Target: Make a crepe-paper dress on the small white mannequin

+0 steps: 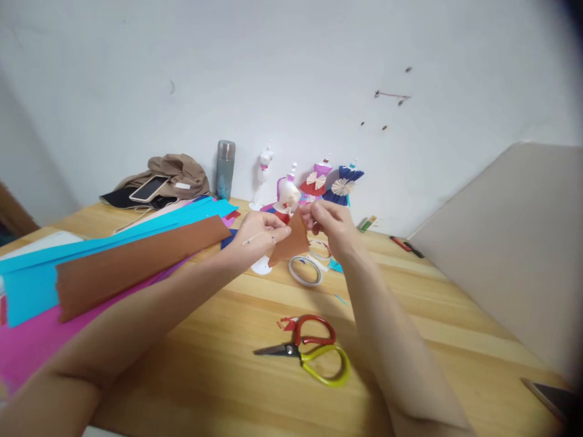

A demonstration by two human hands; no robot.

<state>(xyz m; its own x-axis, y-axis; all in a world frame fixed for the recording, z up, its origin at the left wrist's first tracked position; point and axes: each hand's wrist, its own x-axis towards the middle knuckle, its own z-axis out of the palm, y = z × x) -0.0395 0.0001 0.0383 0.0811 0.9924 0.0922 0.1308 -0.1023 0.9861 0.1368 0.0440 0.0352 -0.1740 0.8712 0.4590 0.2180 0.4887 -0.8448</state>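
Note:
A small piece of brown crepe paper (291, 241) is held up between both hands over the table. My left hand (259, 235) pinches its left edge between thumb and finger. At the upper right corner, my right hand (331, 223) has its fingers closed on the same piece. Just behind the hands stands a small white dress form (288, 193) with pink and red paper on it, partly hidden. Rolls of tape (305, 271) lie below the paper. Nearer to me, scissors (298, 351) with one red and one yellow handle rest on the table, blades pointing left.
Crepe paper sheets, blue (27, 267), brown (141, 264) and magenta (31, 355), are stacked at left under my forearm. By the wall stand a bottle (225, 170), a bare dress form (265, 167) and dressed forms (344, 185). A phone (149, 189) lies on brown cloth (184, 170).

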